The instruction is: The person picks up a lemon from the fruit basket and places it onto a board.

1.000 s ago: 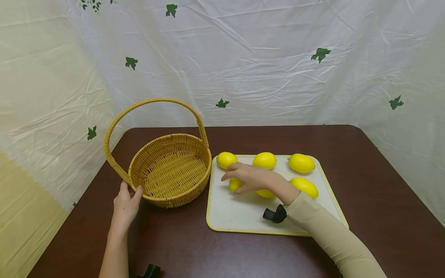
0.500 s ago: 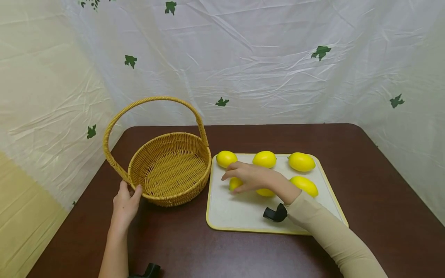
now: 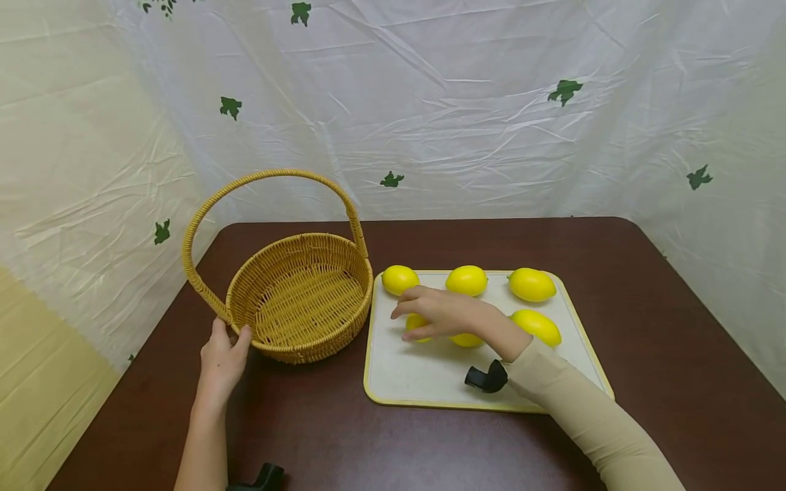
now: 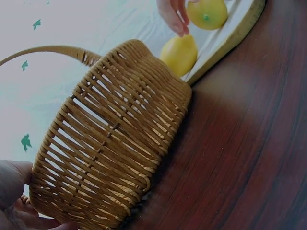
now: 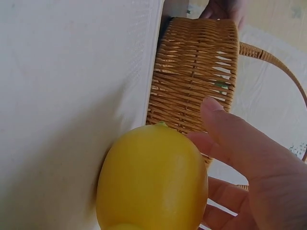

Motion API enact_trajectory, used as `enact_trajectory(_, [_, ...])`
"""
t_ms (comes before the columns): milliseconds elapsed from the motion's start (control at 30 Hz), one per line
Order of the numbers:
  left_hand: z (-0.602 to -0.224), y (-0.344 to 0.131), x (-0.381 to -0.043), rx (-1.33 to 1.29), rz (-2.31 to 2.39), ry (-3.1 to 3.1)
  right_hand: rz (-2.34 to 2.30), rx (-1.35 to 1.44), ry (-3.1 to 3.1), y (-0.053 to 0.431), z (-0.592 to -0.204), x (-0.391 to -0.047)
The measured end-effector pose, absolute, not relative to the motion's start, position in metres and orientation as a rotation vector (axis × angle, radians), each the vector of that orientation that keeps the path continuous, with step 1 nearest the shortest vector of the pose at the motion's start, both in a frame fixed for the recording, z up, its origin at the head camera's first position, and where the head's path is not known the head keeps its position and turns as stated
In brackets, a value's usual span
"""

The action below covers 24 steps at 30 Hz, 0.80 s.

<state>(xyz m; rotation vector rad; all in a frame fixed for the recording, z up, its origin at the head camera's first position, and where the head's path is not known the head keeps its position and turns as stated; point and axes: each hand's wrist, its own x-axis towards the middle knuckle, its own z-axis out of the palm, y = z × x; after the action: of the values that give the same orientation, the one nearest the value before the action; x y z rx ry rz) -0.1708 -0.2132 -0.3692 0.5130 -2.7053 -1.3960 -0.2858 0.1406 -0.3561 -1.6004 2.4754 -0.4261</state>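
On the left stands a round wicker basket (image 3: 310, 351) with a tall hoop handle. My left hand (image 3: 222, 361) grips its near-left rim beside the handle's foot, thumb on the near side; the fingertips are partly hidden. A pale tray (image 3: 424, 378) with a yellow rim bears several yellow lemons. Over its front-left lemon (image 3: 415, 322) hovers my right hand (image 3: 448, 314), thumb and fingers spread apart on either side of it. Whether they touch it I cannot tell. Under my right wrist a front-middle lemon (image 3: 467, 339) is half hidden. One lemon (image 5: 153, 177) looms large in the right wrist view.
Three lemons line the tray's back edge, the middle one (image 3: 467, 280) behind my hand. Another lemon (image 3: 536, 328) lies at the front right. The basket almost meets the tray's left edge. Dark brown table (image 3: 331, 436) surrounds both. A white curtain (image 3: 467, 136) hangs behind.
My right thumb has shifted slightly left beside the front-left lemon. The left hand and the basket have stayed in place.
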Motion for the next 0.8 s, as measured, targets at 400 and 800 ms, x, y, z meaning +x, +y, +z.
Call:
enact_trajectory(400, [-0.357, -0.215, -0.171, 0.438, -1.095, -2.925, -0.447, -1.552, 2.527, 0.148, -0.351, -0.283])
enact_trajectory(800, [-0.331, -0.192, -0.147, 0.339, -0.811, -3.129, -0.434, -1.577, 2.672, 0.165, -0.346, -0.274])
